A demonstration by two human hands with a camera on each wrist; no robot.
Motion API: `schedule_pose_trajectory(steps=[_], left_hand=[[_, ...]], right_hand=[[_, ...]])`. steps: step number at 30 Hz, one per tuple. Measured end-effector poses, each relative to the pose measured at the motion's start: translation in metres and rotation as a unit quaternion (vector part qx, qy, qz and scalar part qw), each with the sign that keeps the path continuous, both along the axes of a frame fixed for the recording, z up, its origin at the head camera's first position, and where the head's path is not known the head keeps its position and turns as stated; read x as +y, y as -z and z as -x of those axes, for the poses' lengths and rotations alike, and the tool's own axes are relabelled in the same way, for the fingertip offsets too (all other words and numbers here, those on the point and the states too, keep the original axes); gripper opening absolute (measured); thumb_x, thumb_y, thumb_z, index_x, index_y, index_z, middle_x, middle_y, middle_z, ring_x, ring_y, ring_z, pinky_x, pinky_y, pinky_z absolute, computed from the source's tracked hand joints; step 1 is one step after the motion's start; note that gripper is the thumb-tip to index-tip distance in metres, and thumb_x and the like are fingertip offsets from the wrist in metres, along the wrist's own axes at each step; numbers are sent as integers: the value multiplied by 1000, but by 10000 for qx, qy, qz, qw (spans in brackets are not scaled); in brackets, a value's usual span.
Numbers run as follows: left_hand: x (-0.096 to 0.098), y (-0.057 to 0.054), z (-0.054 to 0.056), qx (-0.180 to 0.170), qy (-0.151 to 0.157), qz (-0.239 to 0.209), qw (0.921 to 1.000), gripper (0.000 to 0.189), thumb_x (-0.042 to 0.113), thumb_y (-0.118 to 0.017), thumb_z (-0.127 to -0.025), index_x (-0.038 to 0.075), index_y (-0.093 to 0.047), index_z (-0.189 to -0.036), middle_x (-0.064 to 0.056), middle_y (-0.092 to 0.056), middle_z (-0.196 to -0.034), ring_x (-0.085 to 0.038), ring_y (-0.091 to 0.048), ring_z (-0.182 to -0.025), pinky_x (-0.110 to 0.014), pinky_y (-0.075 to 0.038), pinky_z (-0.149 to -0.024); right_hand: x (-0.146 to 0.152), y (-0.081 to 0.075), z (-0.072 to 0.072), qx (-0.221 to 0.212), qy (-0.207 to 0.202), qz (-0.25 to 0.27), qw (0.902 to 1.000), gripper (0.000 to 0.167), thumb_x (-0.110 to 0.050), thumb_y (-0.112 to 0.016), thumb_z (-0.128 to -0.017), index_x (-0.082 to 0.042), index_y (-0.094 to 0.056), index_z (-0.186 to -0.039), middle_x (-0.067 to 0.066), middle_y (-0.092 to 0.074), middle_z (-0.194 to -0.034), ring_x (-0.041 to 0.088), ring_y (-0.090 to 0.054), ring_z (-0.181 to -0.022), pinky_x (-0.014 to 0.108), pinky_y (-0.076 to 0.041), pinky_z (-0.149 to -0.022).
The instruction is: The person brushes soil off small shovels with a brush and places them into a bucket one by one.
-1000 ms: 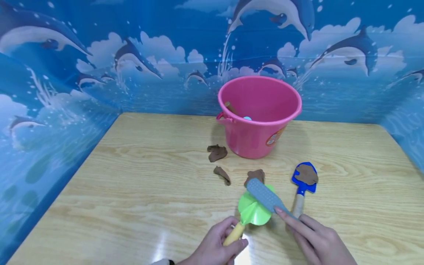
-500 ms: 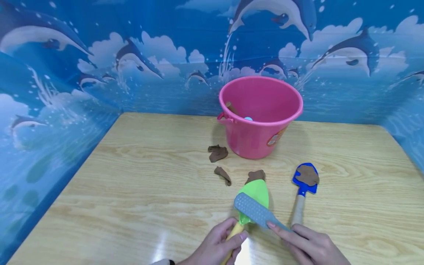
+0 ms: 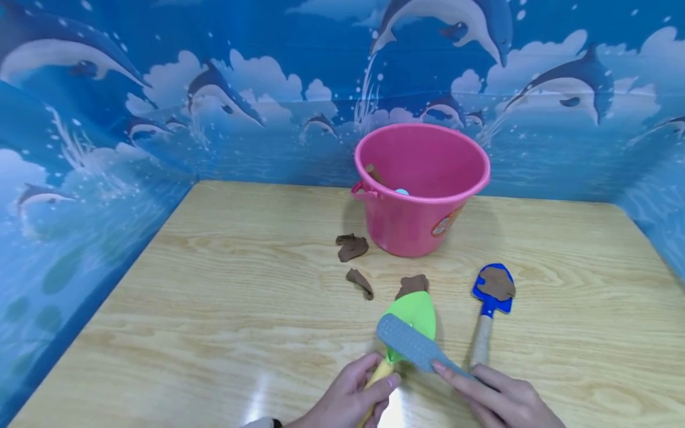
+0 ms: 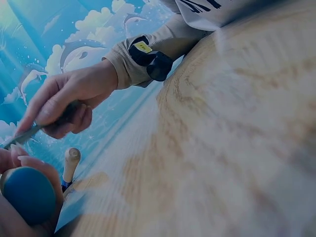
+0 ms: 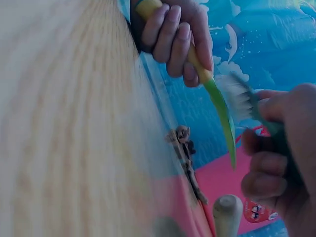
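Note:
My left hand (image 3: 350, 389) grips the yellow handle of a green toy shovel (image 3: 423, 310), fingers wrapped round it. The handle's round blue end (image 4: 30, 195) shows in the left wrist view. In my right hand (image 3: 505, 395) is a grey-blue brush (image 3: 409, 342), its index finger stretched along the back. The brush lies across the lower part of the shovel's blade, bristles facing down. From the right wrist side, pale bristles (image 5: 236, 98) show close beside the green blade (image 5: 224, 118); whether they touch is hard to tell. Just beyond the blade's tip sits a brown clay-like piece (image 3: 414, 285).
A pink bucket (image 3: 401, 229) stands at the back with a few items inside. Two brown clay-like pieces, one larger (image 3: 353, 248) and one narrow (image 3: 360, 284), lie before it. To the right rests a blue shovel (image 3: 488, 309) carrying another brown piece. Dolphin-printed cloth (image 3: 267, 148) surrounds the table.
The brush has moved left and nearer me, from the blade's far part to its base. The green blade has turned so its tip points away. In the last half second little has shifted.

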State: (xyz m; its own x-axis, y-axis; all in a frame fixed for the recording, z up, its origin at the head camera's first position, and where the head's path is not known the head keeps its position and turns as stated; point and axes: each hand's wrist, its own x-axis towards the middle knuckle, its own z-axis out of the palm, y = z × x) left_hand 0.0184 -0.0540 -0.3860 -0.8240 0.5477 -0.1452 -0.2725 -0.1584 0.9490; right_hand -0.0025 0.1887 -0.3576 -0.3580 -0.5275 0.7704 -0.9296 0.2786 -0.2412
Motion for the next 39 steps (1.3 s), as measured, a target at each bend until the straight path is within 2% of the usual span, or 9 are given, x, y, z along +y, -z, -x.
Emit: schedule_pose_trajectory(steps=[5, 10, 13, 19, 26, 29, 33, 36, 39], left_hand=[[0, 1, 0, -11, -2, -25, 10000, 33, 18, -52, -98, -13, -46, -108, 2, -47, -62, -1, -41, -46, -12, -33, -41], [0, 1, 0, 4, -33, 3, 10000, 31, 18, -53, -98, -12, -46, -106, 2, -47, -62, -2, -41, -46, -12, -33, -41], [0, 1, 0, -8, -74, 18, 10000, 30, 17, -53, -98, -11, -47, -106, 2, -47, -61, -2, -41, -46, -12, -33, -41], [1, 1, 0, -163, -113, 11, 9998, 27, 18, -54, -97, -7, -50, -107, 4, -48, -61, -2, -41, -45, -12, -33, -40], [1, 1, 0, -46, -129, 29, 9999, 30, 17, -54, -97, -11, -47, -106, 2, -47, -62, -3, -41, -46, -12, -33, -41], [1, 1, 0, 12, -114, 46, 9999, 30, 17, -53, -98, -11, -47, -106, 2, -47, -61, -2, -41, -46, -12, -33, -41], [1, 1, 1, 14, -98, 63, 9999, 30, 17, -53, -98, -10, -48, -108, 2, -47, -61, -2, -41, -45, -12, -34, -41], [1, 2, 1, -51, -111, 43, 9999, 30, 17, -53, -97, -9, -48, -109, 2, -48, -61, -3, -41, -45, -13, -34, -41], [0, 2, 1, -114, -143, 3, 9998, 29, 17, -54, -97, -10, -48, -108, 2, -47, -62, -3, -41, -45, -13, -34, -41]], right_hand=[[1, 5, -2, -105, 464, -296, 9984, 34, -21, -43, -104, 0, -69, -112, -11, -45, -73, -13, -35, -63, -1, -27, -51], [0, -3, 0, 173, 911, 404, 9949, 33, -19, -47, -102, 5, -69, -109, -5, -51, -71, -8, -36, -59, -1, -24, -49], [-2, -7, 0, 408, 597, 516, 9960, 30, -14, -48, -101, 6, -68, -110, -1, -51, -71, -5, -38, -58, -1, -23, -50], [0, 5, -4, 162, 189, -294, 9993, 32, -17, -44, -103, 0, -70, -112, -10, -39, -72, -11, -30, -61, -2, -21, -52], [7, 10, 1, 56, 1218, 144, 9924, 37, -24, -46, -103, 4, -70, -107, -7, -53, -70, -9, -39, -59, 1, -31, -47], [3, 4, 3, 176, 816, 439, 9955, 33, -19, -49, -102, 7, -68, -108, -3, -55, -69, -6, -42, -59, 0, -30, -48], [-4, 0, 0, 176, -59, 154, 9997, 29, -13, -48, -101, 6, -68, -112, -7, -44, -69, -9, -35, -60, -3, -24, -51], [-5, 5, -1, 39, -84, 21, 10000, 30, -14, -47, -102, 5, -69, -110, -8, -43, -70, -11, -35, -60, -3, -25, -52], [-2, 12, 0, -178, 313, 124, 9993, 32, -18, -48, -102, 5, -69, -109, -8, -50, -72, -10, -39, -62, -1, -29, -51]])
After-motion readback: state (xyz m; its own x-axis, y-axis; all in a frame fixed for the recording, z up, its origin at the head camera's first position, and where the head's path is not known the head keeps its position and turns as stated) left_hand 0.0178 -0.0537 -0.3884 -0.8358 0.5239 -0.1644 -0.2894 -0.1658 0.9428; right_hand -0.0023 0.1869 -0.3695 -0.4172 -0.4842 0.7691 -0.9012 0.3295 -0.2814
